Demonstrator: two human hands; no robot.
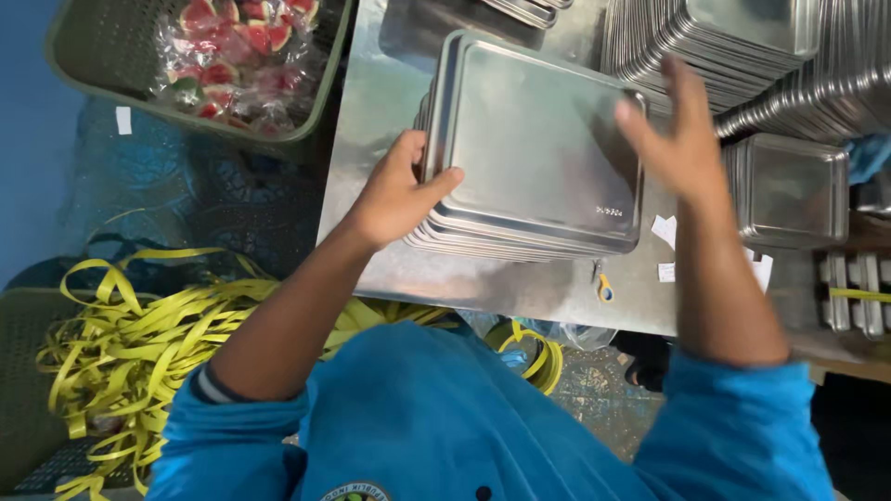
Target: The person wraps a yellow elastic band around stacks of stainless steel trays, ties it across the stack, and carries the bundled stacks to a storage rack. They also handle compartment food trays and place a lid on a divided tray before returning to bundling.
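The left hand (397,197) grips the near-left edge of a stack of steel trays (538,148) lying on the metal tabletop (371,111), thumb on top and fingers tucked out of sight under the edge. The right hand (682,139) hovers over the stack's right end, fingers spread and blurred, holding nothing. More tray stacks (705,37) run off the top edge. Yellow strapping (121,343) lies tangled below left. A green crate (102,46) is cut off.

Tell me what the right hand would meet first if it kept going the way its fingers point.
Probably the big stack of steel trays at the table's far side. The right hand looks raised above the nearer tray stack, but depth is unclear.
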